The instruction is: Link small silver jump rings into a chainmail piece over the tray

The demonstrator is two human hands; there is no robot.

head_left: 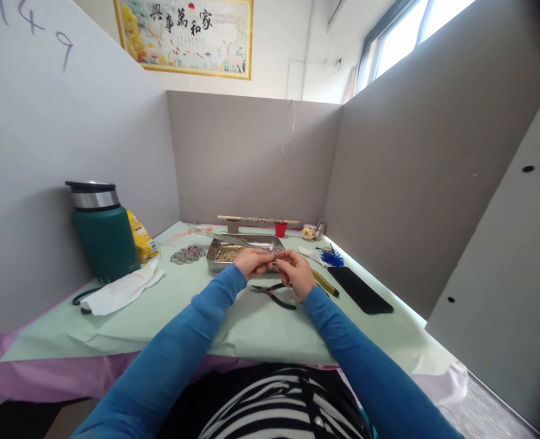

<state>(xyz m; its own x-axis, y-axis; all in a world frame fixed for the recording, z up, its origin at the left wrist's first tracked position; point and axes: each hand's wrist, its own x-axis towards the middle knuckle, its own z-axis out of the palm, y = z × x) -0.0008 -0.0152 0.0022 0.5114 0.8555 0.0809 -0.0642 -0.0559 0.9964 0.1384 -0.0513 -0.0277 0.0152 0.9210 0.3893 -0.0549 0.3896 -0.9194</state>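
Head view: forearms (197,320) extended, converging. Left hand (254,263) and right hand (297,274) meet, fingertips pinching a small piece (274,257), too fine to identify, by the metal tray (219,267). Pliers (268,290) lie nearer the body; black slab (360,290) rightward. Green sheet (270,332) stretches from pliers to near edge; partitions (252,152) stand left, back, right.

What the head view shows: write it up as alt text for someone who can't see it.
A person's left hand and right hand pinch a tiny, unidentifiable item by a metal tray of bead-like pieces. Pliers lie on the pale green table cover; a green bottle stands at the left.
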